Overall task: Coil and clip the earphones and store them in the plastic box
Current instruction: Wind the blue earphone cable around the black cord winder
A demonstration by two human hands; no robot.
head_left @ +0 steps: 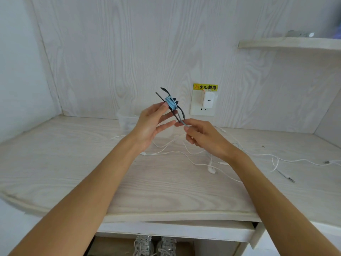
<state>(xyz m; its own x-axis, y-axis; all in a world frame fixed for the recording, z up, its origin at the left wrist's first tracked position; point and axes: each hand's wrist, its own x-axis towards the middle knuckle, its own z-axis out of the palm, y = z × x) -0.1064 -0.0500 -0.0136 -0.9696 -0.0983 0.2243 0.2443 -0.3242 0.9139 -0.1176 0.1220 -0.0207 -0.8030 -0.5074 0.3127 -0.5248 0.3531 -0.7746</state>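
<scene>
Soft, even daylight fills the scene, bright and cool, leaving only faint shadows beneath the forearms on the pale desk. The wide-angle lens bows the desk edge and the shelf, and the upper right corner smears into blur.

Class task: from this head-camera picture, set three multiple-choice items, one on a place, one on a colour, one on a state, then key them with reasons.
1. Where is the plastic box?
A. on the shelf
B. on the desk against the back wall
C. in the drawer

2. What colour is the coiled earphone cable?
A. blue
B. red
C. yellow

3. What is the right hand doing?
A. lying flat on the desk
B. pinching the dark tie's end
C. pressing the socket

Key: B, it stands behind the left hand; A, a blue bundle; B, fingertips close on the tie.
</scene>
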